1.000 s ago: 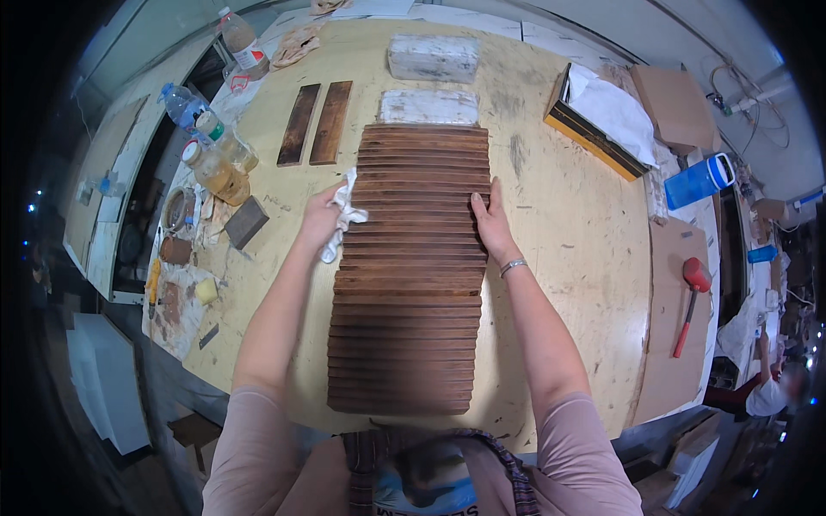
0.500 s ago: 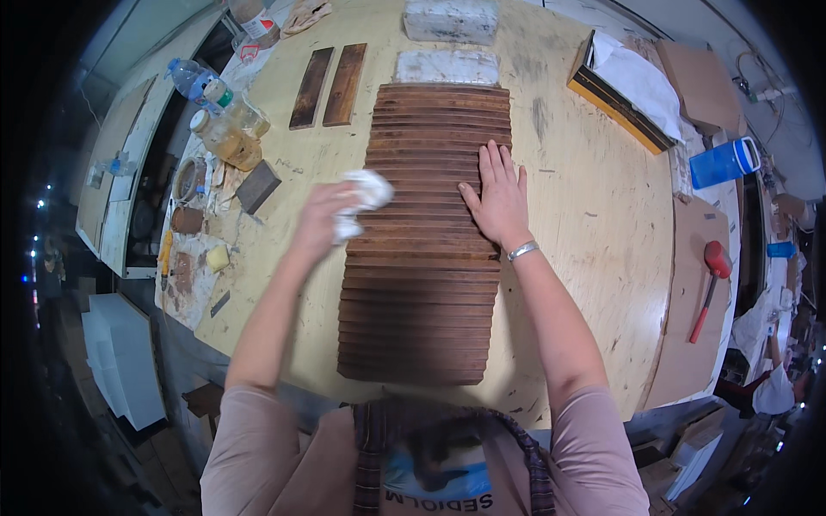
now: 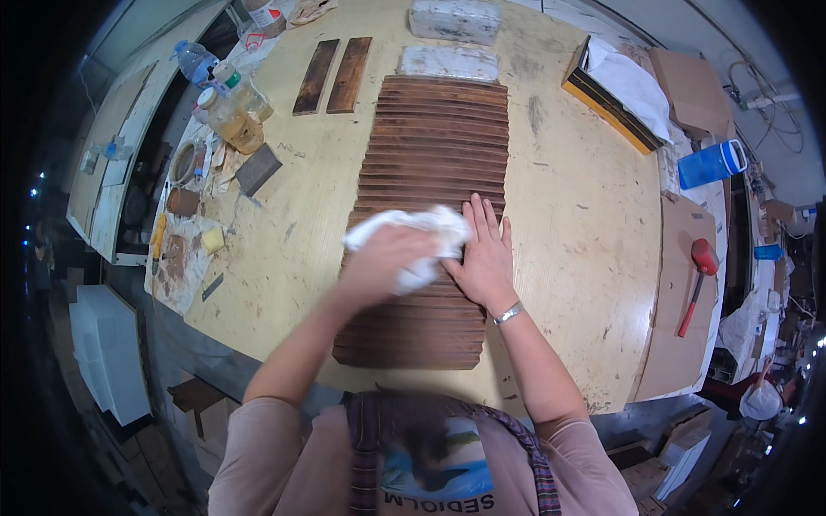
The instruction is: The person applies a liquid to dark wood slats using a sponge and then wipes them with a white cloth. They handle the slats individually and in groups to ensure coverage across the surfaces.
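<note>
A long panel of dark brown wooden strips (image 3: pixel 434 142), ridged crosswise, lies on the table in front of me. My left hand (image 3: pixel 389 262), blurred by motion, presses a crumpled white cloth (image 3: pixel 443 228) onto the middle of the panel. My right hand (image 3: pixel 483 254) lies flat on the panel's right side, fingers stretched out, close beside the cloth. Beyond the panel's far end are a flat whitish block (image 3: pixel 449 62) and a larger wrapped whitish block (image 3: pixel 454 19).
On the pale table (image 3: pixel 594 258) lie two brown wooden strips (image 3: pixel 348 76) and a dark block (image 3: pixel 258 169). Bottles (image 3: pixel 237 125) crowd the left edge. Rightward are a box with white cloth (image 3: pixel 624 86), a blue jug (image 3: pixel 710 163) and a red mallet (image 3: pixel 701 267) on cardboard.
My left hand has swept the cloth rightward and nearer, from the panel's left edge to its middle. My right hand has slid nearer along the right side. The view has shifted slightly.
</note>
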Action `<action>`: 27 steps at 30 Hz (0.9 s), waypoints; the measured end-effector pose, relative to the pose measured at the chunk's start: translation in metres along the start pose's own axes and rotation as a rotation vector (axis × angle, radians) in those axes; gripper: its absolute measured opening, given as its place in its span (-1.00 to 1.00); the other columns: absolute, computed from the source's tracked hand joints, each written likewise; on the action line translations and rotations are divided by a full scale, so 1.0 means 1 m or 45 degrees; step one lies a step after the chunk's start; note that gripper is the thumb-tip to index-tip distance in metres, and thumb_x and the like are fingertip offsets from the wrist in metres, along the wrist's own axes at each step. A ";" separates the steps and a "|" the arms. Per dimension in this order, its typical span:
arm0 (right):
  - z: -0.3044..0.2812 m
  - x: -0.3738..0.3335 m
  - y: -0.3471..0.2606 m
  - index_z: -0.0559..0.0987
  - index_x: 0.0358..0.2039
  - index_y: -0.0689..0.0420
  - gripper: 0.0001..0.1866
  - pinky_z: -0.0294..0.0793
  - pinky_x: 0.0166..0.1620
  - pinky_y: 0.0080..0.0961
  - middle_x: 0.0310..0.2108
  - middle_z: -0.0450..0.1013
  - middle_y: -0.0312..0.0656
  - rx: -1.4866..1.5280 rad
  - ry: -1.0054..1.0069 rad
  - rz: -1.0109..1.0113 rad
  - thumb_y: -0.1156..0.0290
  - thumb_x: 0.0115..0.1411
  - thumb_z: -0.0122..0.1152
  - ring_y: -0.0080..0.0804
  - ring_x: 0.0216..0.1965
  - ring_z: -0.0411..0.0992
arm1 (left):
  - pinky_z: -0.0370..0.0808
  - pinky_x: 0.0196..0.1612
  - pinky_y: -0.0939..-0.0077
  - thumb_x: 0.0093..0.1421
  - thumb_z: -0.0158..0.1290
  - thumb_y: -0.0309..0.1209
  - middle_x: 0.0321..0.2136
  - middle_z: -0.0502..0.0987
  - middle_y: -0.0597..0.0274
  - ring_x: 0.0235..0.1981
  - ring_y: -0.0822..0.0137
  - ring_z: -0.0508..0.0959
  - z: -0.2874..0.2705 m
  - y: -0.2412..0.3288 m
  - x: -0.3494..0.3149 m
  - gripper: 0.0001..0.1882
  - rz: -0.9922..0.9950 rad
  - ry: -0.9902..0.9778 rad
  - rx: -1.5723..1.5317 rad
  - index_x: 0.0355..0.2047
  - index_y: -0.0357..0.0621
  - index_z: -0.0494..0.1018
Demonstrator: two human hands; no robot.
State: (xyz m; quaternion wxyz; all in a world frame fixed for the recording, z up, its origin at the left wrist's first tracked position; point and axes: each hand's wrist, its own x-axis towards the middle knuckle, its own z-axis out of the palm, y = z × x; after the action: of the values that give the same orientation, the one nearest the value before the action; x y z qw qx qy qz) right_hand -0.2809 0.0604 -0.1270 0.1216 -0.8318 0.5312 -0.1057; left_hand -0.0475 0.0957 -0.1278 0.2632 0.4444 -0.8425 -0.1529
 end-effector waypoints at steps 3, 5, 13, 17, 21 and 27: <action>0.007 -0.002 0.004 0.18 0.38 0.28 -0.06 -0.16 0.47 0.00 0.47 0.00 0.00 0.038 0.103 -0.023 -0.08 0.18 0.24 -0.10 0.50 -0.09 | 0.46 0.16 0.25 0.17 0.09 -0.52 -0.01 0.59 0.08 0.03 0.09 0.54 -0.038 -0.053 -0.067 -0.72 -0.407 0.243 -0.041 -0.13 -0.05 0.66; 0.008 -0.001 0.004 0.19 0.37 0.28 -0.07 -0.14 0.46 0.03 0.46 0.02 0.01 0.026 0.133 -0.028 -0.08 0.18 0.24 -0.10 0.49 -0.08 | 0.48 0.12 0.28 0.20 0.07 -0.53 -0.07 0.60 0.07 0.00 0.11 0.55 -0.064 -0.051 -0.074 -0.76 -0.878 0.484 -0.104 -0.16 -0.10 0.65; 0.002 -0.008 0.013 0.08 0.43 0.24 -0.01 -0.12 0.45 0.04 0.49 -0.08 0.04 0.186 0.141 0.082 0.02 0.16 0.32 -0.02 0.49 -0.10 | 0.47 0.08 0.36 0.09 0.07 -0.55 -0.03 0.63 0.26 -0.10 0.16 0.56 -0.006 0.045 -0.026 -0.69 -0.009 -0.095 0.033 -0.20 0.02 0.68; -0.007 -0.073 0.043 -0.05 0.45 0.30 0.07 -0.21 0.48 -0.05 0.49 -0.23 0.24 0.573 0.183 0.236 0.08 0.13 0.34 0.04 0.52 -0.26 | 0.47 0.07 0.34 0.08 0.07 -0.59 -0.18 0.66 0.12 -0.11 0.12 0.56 -0.045 -0.018 -0.096 -0.79 -0.639 0.325 0.074 -0.37 -0.11 0.68; 0.004 -0.119 0.022 -0.15 0.43 0.40 0.12 -0.24 0.50 -0.24 0.50 -0.31 0.22 0.728 0.039 0.308 0.10 0.16 0.34 0.06 0.52 -0.32 | 0.46 0.06 0.27 0.11 0.00 -0.62 -0.19 0.63 0.06 -0.07 0.08 0.53 -0.048 0.050 -0.026 -0.78 -0.484 0.628 -0.058 -0.37 -0.19 0.65; 0.042 -0.121 -0.005 -0.15 0.44 0.38 0.02 -0.11 0.48 -0.28 0.46 -0.12 0.24 0.918 0.144 0.270 0.30 0.22 0.32 0.01 0.49 -0.11 | 0.46 0.01 0.30 0.09 0.04 -0.54 -0.19 0.65 0.24 -0.13 0.15 0.57 0.005 0.068 -0.042 -0.74 -0.072 0.022 -0.017 -0.28 0.00 0.68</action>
State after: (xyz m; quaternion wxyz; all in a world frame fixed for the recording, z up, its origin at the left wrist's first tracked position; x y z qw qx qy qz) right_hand -0.3133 0.1762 -0.1708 0.3872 -0.6687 0.5490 -0.3186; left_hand -0.0760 0.1687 -0.1117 0.2689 0.4676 -0.8263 -0.1620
